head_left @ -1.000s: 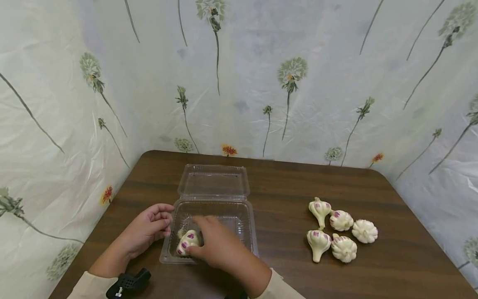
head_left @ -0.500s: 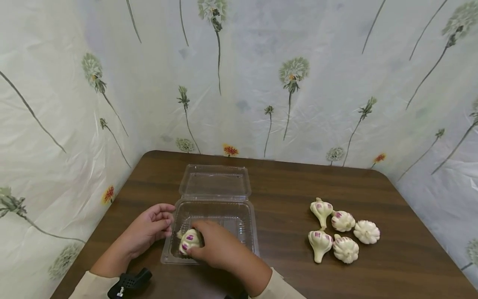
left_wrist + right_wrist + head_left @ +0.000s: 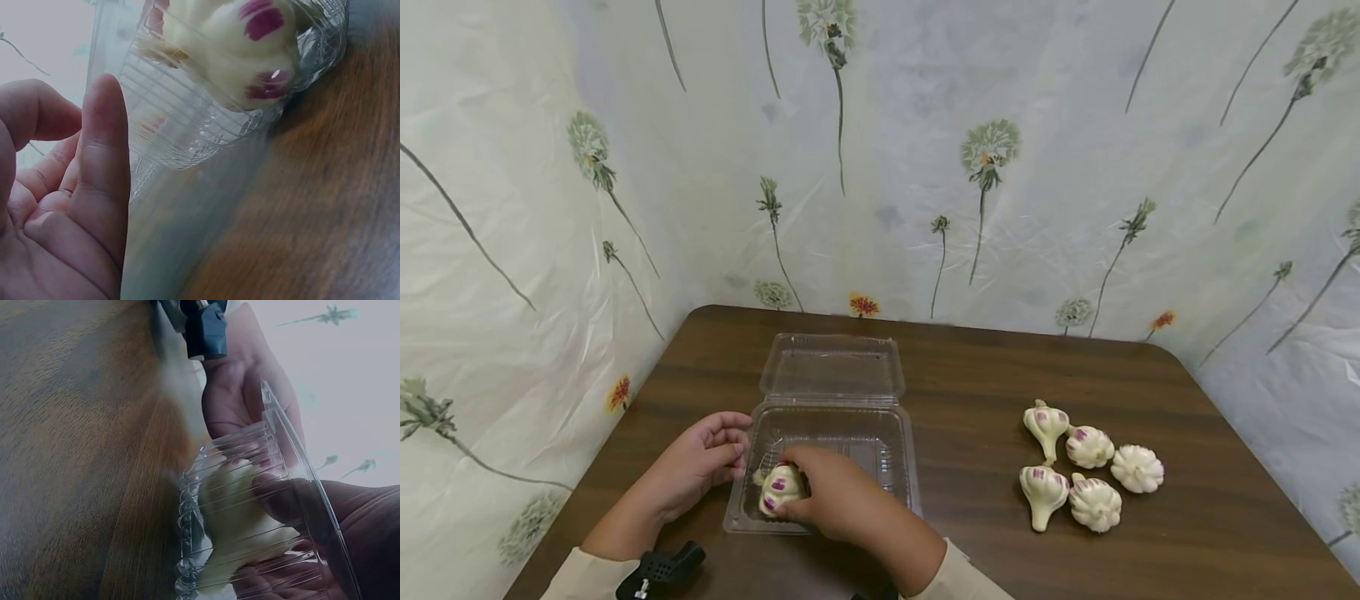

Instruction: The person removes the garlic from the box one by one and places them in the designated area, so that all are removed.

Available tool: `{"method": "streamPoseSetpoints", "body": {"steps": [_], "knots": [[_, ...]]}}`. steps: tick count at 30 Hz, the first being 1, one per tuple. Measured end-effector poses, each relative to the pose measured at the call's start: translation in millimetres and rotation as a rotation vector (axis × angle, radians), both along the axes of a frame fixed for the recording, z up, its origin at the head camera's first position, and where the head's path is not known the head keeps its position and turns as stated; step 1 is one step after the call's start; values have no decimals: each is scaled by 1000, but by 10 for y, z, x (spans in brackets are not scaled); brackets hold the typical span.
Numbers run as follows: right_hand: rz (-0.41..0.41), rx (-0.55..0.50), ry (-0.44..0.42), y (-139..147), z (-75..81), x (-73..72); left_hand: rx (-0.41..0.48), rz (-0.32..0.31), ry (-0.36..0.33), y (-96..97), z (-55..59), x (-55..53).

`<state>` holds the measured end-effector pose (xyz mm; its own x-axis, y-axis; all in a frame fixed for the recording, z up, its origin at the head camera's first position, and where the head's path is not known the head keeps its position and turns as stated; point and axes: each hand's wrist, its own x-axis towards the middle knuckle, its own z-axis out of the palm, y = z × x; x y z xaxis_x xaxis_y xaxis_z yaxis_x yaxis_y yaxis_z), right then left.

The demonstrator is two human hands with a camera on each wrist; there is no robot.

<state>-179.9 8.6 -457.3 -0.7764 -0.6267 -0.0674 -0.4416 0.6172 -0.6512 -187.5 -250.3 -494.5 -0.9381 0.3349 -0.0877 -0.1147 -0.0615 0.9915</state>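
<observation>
A clear plastic clamshell container [image 3: 913, 467] stands on the table with its lid [image 3: 831, 367] folded back. Inside its near left corner is a garlic bulb [image 3: 778, 492], cream with purple patches. My right hand [image 3: 842, 492] reaches over the near wall and grips this bulb between thumb and fingers. My left hand [image 3: 700, 458] rests at the container's left rim, its fingers loosely bent and the fingertips at the edge. In the left wrist view the bulb [image 3: 231, 56] shows through the ribbed wall, beside the left thumb. Through the wall in the right wrist view, right fingers [image 3: 281, 497] touch the bulb.
To the right several more garlic bulbs [image 3: 1094, 502] lie in a loose group on the brown wooden table [image 3: 970, 367]. A flower-printed sheet [image 3: 895, 167] hangs behind and beside the table. A black wrist mount [image 3: 662, 567] sits at the left sleeve.
The right fingers have closed in around the bulb inside the container, and the bulb has turned a little. The left hand stays at the rim. The view has shifted slightly.
</observation>
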Motion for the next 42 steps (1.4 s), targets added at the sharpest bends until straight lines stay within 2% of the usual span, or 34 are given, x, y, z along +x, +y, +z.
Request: {"method": "streamPoseSetpoints", "body": {"steps": [5, 13, 29, 42], "knots": [[6, 5, 49, -2, -26, -12, 9, -5, 12, -2, -12, 4], [-15, -11, 37, 26, -10, 4, 6, -6, 15, -1, -7, 10], [-25, -5, 100, 39, 19, -4, 9, -21, 28, -1, 2, 13], [-81, -46, 40, 104, 86, 9, 7, 4, 23, 14, -3, 9]]}}
